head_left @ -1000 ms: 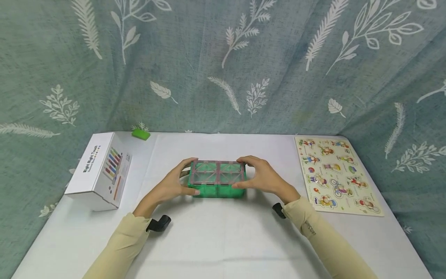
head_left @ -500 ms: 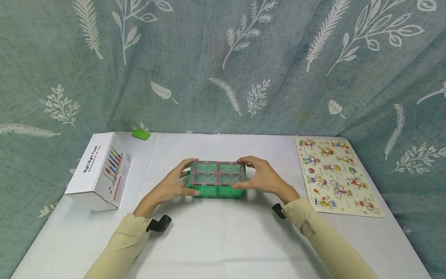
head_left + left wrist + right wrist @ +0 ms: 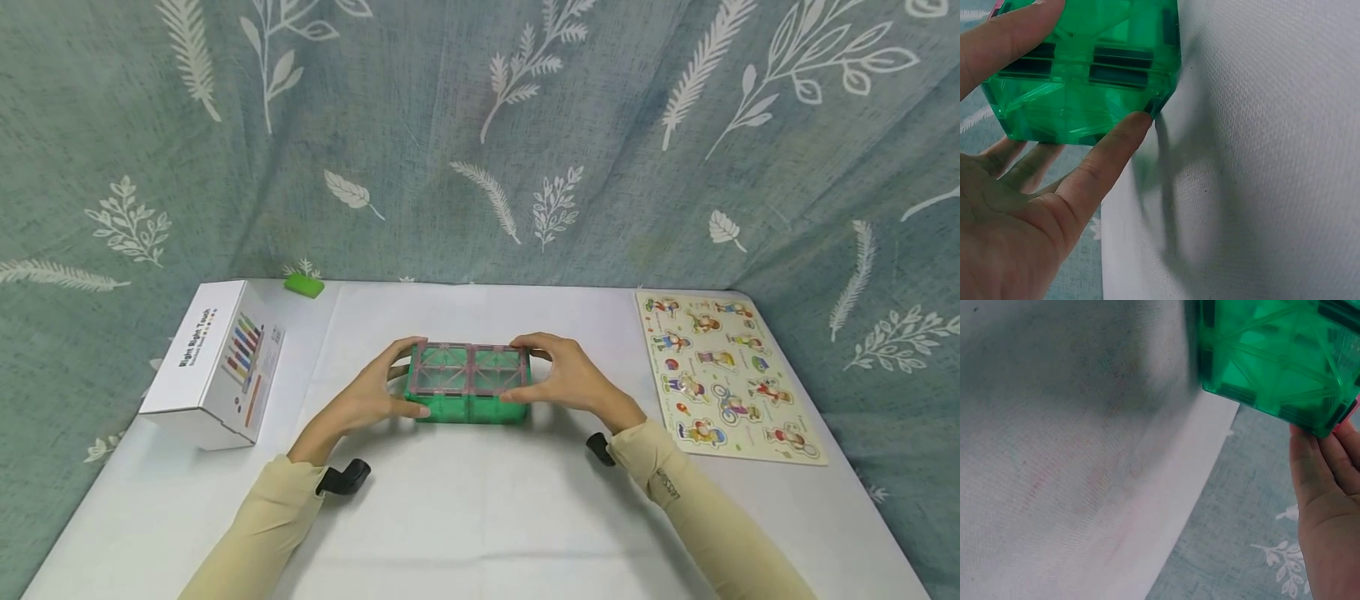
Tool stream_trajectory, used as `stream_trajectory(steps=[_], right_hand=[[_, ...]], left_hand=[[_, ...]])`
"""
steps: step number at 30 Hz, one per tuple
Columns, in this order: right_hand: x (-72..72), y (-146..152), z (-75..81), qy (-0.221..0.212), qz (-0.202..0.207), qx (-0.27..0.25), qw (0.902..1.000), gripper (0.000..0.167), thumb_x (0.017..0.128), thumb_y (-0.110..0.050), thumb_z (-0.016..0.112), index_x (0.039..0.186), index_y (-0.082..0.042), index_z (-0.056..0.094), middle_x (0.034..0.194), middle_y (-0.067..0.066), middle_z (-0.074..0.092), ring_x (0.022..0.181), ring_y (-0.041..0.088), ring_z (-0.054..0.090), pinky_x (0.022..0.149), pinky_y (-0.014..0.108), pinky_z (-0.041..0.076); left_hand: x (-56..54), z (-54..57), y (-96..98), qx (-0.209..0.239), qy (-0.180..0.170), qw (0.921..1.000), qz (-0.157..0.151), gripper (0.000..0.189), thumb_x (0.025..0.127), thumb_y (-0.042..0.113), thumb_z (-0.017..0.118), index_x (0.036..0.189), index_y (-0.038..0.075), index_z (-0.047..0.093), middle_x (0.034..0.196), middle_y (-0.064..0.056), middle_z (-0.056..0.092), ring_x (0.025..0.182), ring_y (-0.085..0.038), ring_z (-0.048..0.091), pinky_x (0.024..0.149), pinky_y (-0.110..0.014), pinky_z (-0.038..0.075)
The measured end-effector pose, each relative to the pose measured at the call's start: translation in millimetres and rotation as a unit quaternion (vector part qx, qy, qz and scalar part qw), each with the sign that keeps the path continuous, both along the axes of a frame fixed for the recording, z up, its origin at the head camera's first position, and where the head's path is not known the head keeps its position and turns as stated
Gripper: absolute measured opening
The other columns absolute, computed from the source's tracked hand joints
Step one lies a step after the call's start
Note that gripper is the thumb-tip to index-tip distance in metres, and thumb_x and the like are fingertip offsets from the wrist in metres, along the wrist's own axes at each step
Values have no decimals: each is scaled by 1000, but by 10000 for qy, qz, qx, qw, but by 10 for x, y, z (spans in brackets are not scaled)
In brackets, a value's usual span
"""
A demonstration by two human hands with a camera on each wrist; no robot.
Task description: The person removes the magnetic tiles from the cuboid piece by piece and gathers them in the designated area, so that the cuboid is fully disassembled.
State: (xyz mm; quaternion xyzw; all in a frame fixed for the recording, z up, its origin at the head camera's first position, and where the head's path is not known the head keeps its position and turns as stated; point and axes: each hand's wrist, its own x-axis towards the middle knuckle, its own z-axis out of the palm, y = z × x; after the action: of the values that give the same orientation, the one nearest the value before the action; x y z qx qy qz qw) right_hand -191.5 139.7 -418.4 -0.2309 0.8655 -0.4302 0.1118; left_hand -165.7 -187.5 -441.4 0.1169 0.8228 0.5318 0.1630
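A low box built of translucent green magnetic tiles sits mid-table, with two pink square tiles lying side by side as its top. My left hand grips its left end, thumb at the front corner and fingers reaching toward the back. At the opposite end, my right hand holds the box, thumb on the front near the top edge and fingers at the far corner. In the left wrist view, the left hand's fingertips lie along the green wall. The right wrist view has the green end wall beside the fingers.
On the left stands a white cardboard box with printed pens on its side. Behind it, a small green block lies near the back edge. A wooden picture puzzle board lies at the right. A patterned curtain closes the back.
Nothing visible moves among the hands and the tile box; only the head view shifts very slightly.
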Motion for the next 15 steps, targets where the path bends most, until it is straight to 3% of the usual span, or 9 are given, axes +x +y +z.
stream_trajectory(steps=[8, 15], right_hand=[[-17, -7, 29, -61, -51, 6, 10000, 71, 71, -47, 89, 132, -23, 62, 137, -3, 62, 134, 23, 56, 112, 43, 47], [-47, 24, 82, -248, -36, 167, 9995, 67, 77, -54, 83, 134, -26, 63, 140, -2, 62, 135, 27, 56, 112, 48, 46]], left_hand=[[-2, 14, 4, -17, -3, 10000, 3, 106, 74, 11, 89, 157, 25, 26, 165, -18, 21, 149, -54, 25, 110, -71, 35], [-5, 30, 7, -31, -16, 10000, -24, 106, 74, 12, 89, 157, 24, 25, 165, -18, 21, 149, -54, 25, 110, -71, 36]])
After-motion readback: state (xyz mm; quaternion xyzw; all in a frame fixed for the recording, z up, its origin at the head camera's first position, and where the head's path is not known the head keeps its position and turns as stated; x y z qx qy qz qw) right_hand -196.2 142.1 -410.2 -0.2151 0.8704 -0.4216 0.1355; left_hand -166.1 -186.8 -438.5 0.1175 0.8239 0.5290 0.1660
